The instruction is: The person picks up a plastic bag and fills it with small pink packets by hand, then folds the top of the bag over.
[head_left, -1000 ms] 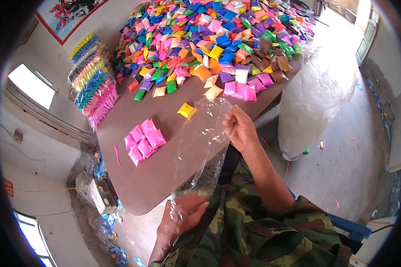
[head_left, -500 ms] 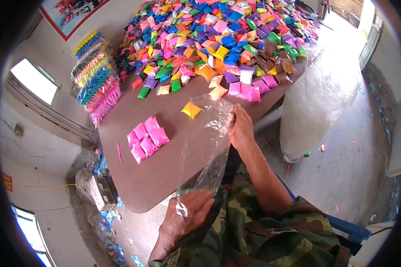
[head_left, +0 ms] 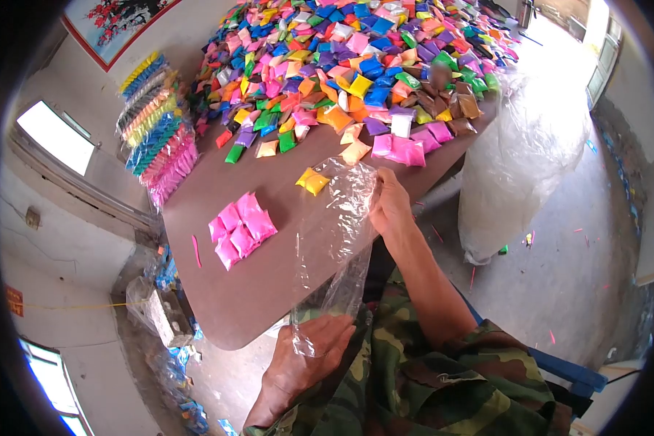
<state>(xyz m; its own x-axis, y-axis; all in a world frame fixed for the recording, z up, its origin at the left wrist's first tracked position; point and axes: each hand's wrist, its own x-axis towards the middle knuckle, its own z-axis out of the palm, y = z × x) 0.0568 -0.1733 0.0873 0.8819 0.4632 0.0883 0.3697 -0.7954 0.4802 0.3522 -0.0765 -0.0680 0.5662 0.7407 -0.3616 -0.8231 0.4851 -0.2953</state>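
A long clear plastic bag [head_left: 334,240] hangs stretched between my two hands over the table's near edge. My right hand [head_left: 389,202] is closed on the bag's upper right side, thumb and fingers pinching the film. Low down, my left hand [head_left: 314,345] has its fingers stretched out, and the bag's lower end lies across its back. Behind the bag's upper left edge lies a yellow packet [head_left: 312,181], partly seen through the film. Several pink packets [head_left: 242,229] sit in a block of two rows to the left.
A big heap of multicoloured packets [head_left: 356,65] covers the back of the brown table [head_left: 225,305]. Bagged rows of packets [head_left: 156,131] stand at the left edge, near a thin pink strip [head_left: 196,251]. A large translucent sack [head_left: 519,174] stands right of the table.
The bag's upper part has spread slightly left over the yellow packet. My right hand has shifted slightly left; my left hand has moved a little right.
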